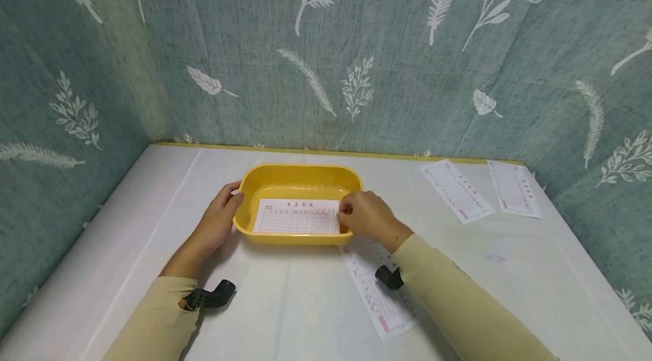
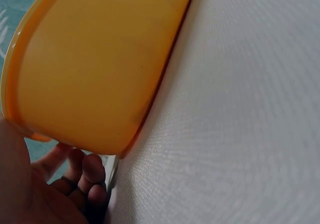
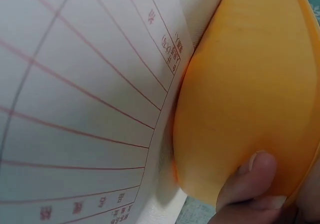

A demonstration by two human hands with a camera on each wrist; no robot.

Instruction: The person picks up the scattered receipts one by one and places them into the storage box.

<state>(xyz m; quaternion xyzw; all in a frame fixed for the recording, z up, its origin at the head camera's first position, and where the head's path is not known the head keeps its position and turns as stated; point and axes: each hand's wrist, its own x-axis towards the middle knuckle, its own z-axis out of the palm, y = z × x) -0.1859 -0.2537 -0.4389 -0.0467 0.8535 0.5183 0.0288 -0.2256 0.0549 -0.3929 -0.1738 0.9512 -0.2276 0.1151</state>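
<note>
A yellow plastic basin (image 1: 300, 239) stands on the table, with a printed receipt slip (image 1: 295, 216) lying face up inside it. My left hand (image 1: 216, 216) grips the basin's left end, thumb at the rim and fingers behind the outer wall; the left wrist view shows those fingers (image 2: 92, 169) curled beside the wall. Over the right rim reaches my right hand (image 1: 369, 214), its fingertips pinching the slip's right edge. In the right wrist view, some of its fingers (image 3: 250, 179) are at the basin's outside wall. The pinch itself is partly hidden.
Another printed slip (image 1: 379, 293) lies on the table under my right forearm, partly covered. Two more slips, a left one (image 1: 458, 191) and a right one (image 1: 514, 188), lie at the back right. A patterned cloth wall (image 1: 326, 78) rises behind the white table (image 1: 285, 304).
</note>
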